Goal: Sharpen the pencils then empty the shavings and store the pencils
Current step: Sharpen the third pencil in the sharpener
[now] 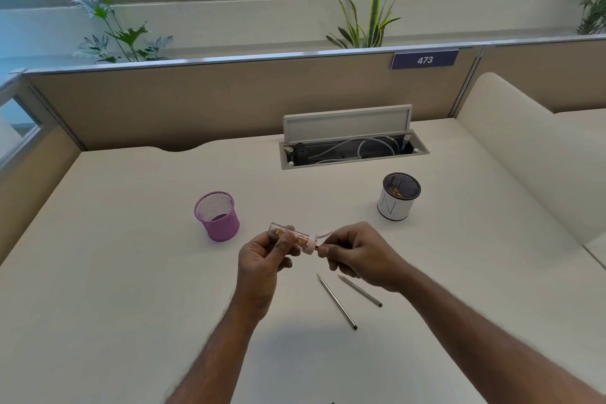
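Note:
My left hand [262, 259] holds a clear tube sharpener [295, 236] with a pink end, and brown shavings show inside it. My right hand [357, 256] pinches a pencil whose tip sits in the sharpener's pink end; most of that pencil is hidden by my fingers. Two grey pencils lie on the white desk below my right hand, one [337, 302] nearer me and one [360, 291] to its right. A purple mesh cup [217, 216] stands left of my hands. At the right stands a white-wrapped mesh cup [398, 197] with shavings in it.
An open cable hatch [352, 149] with white cables sits in the desk at the back. Beige partition walls [196, 98] enclose the desk at the back and left. A cream rounded panel [524, 147] rises at the right.

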`<state>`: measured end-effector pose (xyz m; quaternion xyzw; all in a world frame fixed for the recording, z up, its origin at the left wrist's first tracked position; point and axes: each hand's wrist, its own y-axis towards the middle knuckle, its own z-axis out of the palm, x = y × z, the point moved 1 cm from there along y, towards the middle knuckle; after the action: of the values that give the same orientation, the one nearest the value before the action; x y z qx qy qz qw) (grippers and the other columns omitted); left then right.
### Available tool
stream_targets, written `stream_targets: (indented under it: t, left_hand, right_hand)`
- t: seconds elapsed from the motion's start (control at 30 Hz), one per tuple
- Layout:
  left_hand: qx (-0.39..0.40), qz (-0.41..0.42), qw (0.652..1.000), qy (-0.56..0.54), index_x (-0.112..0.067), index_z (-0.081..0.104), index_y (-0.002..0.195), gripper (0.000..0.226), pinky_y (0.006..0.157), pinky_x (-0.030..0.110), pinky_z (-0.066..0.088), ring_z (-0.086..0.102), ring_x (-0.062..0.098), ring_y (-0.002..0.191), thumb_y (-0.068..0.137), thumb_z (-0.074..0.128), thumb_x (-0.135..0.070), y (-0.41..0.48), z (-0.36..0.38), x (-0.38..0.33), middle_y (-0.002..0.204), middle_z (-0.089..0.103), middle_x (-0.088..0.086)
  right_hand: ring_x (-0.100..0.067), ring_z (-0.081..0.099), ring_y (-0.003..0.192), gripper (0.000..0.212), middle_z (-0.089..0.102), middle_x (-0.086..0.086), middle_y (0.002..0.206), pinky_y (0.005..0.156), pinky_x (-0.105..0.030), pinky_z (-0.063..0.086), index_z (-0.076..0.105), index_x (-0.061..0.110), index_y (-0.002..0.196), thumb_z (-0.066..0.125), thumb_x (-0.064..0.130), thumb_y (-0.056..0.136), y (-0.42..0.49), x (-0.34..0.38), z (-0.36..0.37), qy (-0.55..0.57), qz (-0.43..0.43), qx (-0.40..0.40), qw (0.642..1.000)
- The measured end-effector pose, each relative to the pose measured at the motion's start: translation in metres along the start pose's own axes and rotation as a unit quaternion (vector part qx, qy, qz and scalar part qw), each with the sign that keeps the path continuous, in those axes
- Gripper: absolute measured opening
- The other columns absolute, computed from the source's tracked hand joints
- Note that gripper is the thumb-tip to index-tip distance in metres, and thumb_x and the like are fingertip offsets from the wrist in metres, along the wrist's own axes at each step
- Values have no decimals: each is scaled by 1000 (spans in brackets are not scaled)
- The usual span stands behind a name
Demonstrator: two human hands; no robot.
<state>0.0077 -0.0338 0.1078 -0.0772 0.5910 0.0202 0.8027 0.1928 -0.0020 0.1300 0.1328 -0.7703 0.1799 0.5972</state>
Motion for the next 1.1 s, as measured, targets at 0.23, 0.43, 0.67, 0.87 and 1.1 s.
stream_targets:
  t: [0.23, 0.43, 0.67, 0.87, 1.1]
  left_hand:
    - [-35, 0, 999, 0, -8, 72, 92, 27, 59, 23, 48, 65, 12, 69, 78, 66, -30, 1, 3, 1, 80, 73, 6]
    - [-43, 4, 999, 3, -9, 73, 89, 25, 59, 24, 48, 65, 14, 70, 78, 67, -30, -1, 4, 1, 79, 74, 7]
    - [2, -4, 1000, 14, -6, 71, 101, 32, 60, 22, 50, 68, 16, 76, 78, 65, -28, 1, -2, -1, 87, 75, 9]
    - [28, -3, 1000, 8, -12, 74, 94, 21, 57, 22, 51, 69, 16, 78, 79, 65, -25, 7, -9, -6, 94, 75, 10]
    - [-10, 2, 998, -60, -16, 76, 92, 65, 57, 18, 49, 72, 15, 81, 46, 89, -60, 19, -29, -14, 90, 77, 6]
  right_hand:
    - [-12, 54, 49, 23, 64, 14, 62, 52, -25, 48, 66, 16, 81, 86, 12, 71, -3, 2, 3, -114, -54, -78, 989]
    - [-11, 51, 55, 14, 62, 6, 64, 50, -35, 44, 69, 15, 72, 80, 23, 75, -1, -7, 5, -231, -191, -151, 942]
    - [-13, 50, 40, 20, 64, -3, 55, 44, -30, 41, 69, 14, 67, 71, 15, 87, -6, -3, 6, -134, -102, -78, 983]
    - [-19, 53, 42, 21, 66, -8, 59, 48, -29, 40, 70, 2, 78, 65, 17, 92, -6, -1, -8, -29, 28, 21, 999]
    - [-19, 52, 44, 20, 65, -14, 63, 45, -25, 45, 68, -8, 84, 66, 10, 91, -20, -6, -22, 53, 25, -35, 998]
